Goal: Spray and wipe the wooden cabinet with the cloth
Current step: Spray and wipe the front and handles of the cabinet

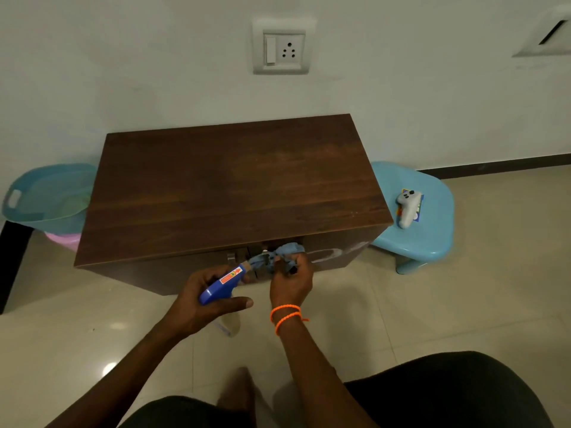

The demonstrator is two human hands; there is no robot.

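Left hand [200, 299] grips spray bottle [222, 285]; right hand [290, 281] pinches cloth [278, 256]

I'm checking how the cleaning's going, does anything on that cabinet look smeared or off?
Yes. The brown wooden cabinet has a whitish smear on its front face, right of the blue cloth that the right hand grips; it looks like unwiped spray. The left hand holds the blue spray bottle. Nothing looks damaged.

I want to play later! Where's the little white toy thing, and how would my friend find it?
Start at the big brown wooden cabinet against the wall. Just right of it stands a light blue plastic stool. The toy controller lies on top of the stool: it is white with small black buttons, the only thing there besides the colourful card under it.
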